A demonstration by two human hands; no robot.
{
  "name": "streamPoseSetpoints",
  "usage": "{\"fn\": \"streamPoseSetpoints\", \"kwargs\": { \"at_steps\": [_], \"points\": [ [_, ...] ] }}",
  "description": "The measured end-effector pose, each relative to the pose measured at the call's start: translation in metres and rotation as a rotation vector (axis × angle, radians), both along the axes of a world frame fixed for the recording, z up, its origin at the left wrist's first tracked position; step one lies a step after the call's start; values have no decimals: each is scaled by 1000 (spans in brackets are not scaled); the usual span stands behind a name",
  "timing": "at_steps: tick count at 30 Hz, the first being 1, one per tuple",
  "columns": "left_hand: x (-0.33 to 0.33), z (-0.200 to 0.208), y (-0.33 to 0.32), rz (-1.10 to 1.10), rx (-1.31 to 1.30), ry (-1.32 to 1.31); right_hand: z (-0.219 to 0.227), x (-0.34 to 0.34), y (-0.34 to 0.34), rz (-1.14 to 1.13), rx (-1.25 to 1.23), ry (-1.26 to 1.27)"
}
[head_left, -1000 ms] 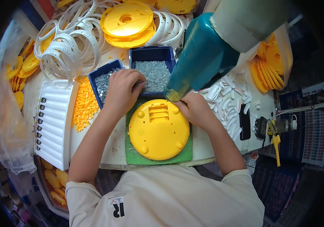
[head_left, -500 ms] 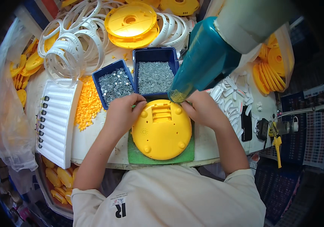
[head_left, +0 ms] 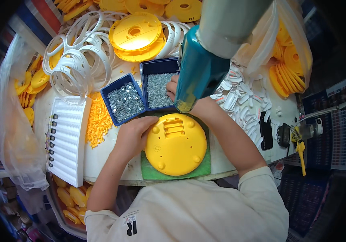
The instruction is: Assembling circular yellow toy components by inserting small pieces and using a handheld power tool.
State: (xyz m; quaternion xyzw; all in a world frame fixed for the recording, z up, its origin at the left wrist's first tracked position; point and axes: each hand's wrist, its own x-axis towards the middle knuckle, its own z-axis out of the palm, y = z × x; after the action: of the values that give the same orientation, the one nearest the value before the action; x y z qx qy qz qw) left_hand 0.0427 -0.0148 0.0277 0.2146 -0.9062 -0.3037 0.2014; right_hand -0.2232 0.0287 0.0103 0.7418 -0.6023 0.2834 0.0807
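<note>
A round yellow plastic casing (head_left: 176, 155) lies on a green mat (head_left: 148, 172), its open battery compartment (head_left: 174, 128) at the far side. My left hand (head_left: 134, 132) holds the casing's upper left edge, fingers bent together. My right hand (head_left: 174, 86) reaches past the casing into the right blue bin (head_left: 159, 67) of small metal screws. Its visible fingers are curled together at the screws; what they pinch is hidden. A teal tool body (head_left: 199, 66) with a thick grey upper part hangs in front and covers part of that hand.
Left of that bin stands another blue bin (head_left: 107, 92) of small metal parts. Small yellow pieces (head_left: 97, 121), a white ridged foam tray (head_left: 66, 139) and white rings (head_left: 74, 66) lie leftward. White curved parts (head_left: 241, 94) and a black phone (head_left: 265, 131) lie rightward. Yellow discs (head_left: 136, 32) are stacked behind.
My right hand has left the casing's upper right edge and gone into the right bin of screws. My left hand stays at the casing's left edge. The whole view has shifted slightly.
</note>
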Motion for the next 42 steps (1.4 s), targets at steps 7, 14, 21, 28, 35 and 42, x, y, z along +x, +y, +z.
{"fn": "streamPoseSetpoints", "kwargs": {
  "at_steps": [7,14,21,28,35,42],
  "points": [
    [-25,9,-26,78,-296,102,21,0,12,-29,115,-140],
    [-59,-3,-61,156,-423,-60,46,16,70,-88,56,-517],
    [-59,-4,-55,153,-231,60,22,20,167,-405,285,-908],
    [-36,1,-17,257,79,213,-17,61,193,-482,213,-1106],
    [23,-23,17,376,503,266,-18,73,194,-499,90,-947],
    [41,-40,52,340,448,292,-18,62,190,-422,-28,-683]
  ]
}}
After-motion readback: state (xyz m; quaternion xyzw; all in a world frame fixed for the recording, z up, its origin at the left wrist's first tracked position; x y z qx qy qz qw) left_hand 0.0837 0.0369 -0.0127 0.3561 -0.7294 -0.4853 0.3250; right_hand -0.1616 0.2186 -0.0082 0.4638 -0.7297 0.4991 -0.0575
